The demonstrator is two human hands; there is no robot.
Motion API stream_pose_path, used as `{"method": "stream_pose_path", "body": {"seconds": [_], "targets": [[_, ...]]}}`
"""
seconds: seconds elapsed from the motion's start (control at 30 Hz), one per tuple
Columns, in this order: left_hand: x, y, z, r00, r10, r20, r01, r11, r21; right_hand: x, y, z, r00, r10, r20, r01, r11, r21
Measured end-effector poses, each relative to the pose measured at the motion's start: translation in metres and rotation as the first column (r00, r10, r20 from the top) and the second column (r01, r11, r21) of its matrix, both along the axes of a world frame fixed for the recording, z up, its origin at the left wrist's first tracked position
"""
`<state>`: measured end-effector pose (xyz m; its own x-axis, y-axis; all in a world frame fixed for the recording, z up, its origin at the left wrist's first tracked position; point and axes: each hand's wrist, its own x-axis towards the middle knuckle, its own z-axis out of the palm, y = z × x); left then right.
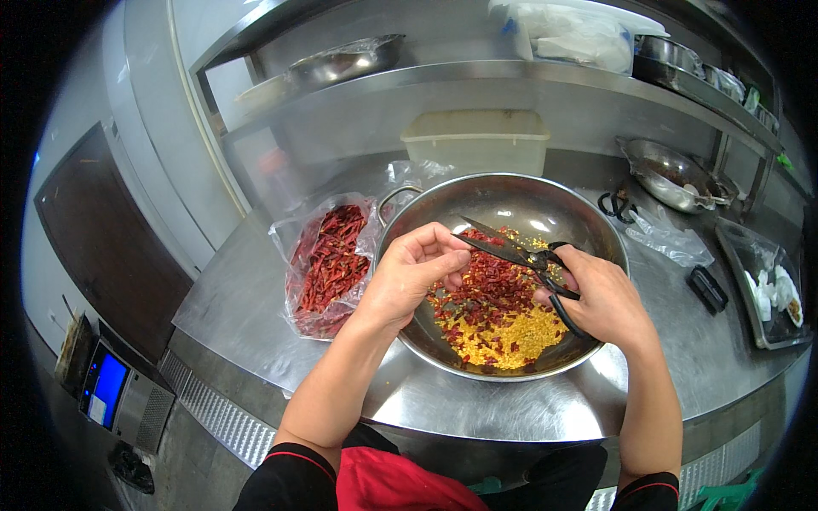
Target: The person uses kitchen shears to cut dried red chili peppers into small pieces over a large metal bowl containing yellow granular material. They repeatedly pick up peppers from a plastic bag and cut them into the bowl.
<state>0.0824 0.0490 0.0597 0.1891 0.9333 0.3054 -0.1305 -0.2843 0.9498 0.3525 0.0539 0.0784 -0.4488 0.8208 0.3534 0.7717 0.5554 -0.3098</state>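
Observation:
A wide steel bowl (505, 191) with loop handles holds cut dried red chili pieces (498, 281) and yellow seeds (517, 338). Over its right side my right hand (594, 294) grips black-handled scissors (533, 257), their blades parted and pointing left. My left hand (425, 268) is over the bowl's left side, thumb and fingers brought together near the blade tips; whether something small is pinched there cannot be told. Left of the bowl, a clear plastic bag (300, 306) of whole dried red chilies (335, 255) lies open on the steel table (236, 300).
Behind the bowl stands a pale plastic bin (476, 144), below a steel shelf (447, 73). At the right are a second metal bowl (671, 175), another pair of black handles (617, 207), a crumpled plastic bag (671, 236), a black object (707, 289) and a tray (760, 319).

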Motion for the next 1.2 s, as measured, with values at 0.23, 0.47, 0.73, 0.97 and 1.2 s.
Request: {"method": "stream_pose_path", "body": {"seconds": [0.23,0.47,0.73,0.97,1.2], "targets": [[-0.0005,0.0021,-0.0019,0.999,0.004,0.043,-0.004,1.0,-0.005,-0.0006,0.0022,0.0,0.999,-0.028,0.025,0.028,1.0,0.003],[-0.004,0.0021,-0.0013,0.998,0.013,0.054,-0.011,0.999,-0.039,-0.0006,0.0034,-0.0005,0.999,-0.024,0.029,0.024,0.999,0.021],[-0.0042,0.0036,-0.0022,0.999,0.014,0.046,-0.012,0.999,-0.045,-0.0004,0.0027,-0.0016,0.999,-0.03,0.033,0.028,0.998,0.048],[-0.0038,0.0028,-0.0016,0.999,0.027,0.044,-0.025,0.999,-0.046,0.0014,0.0045,-0.0033,0.998,-0.033,0.053,0.031,0.999,0.041],[-0.0056,0.004,-0.0029,0.994,0.029,0.106,-0.024,0.998,-0.05,0.0003,0.0005,-0.0012,0.999,-0.037,-0.034,0.035,0.999,-0.041]]}}
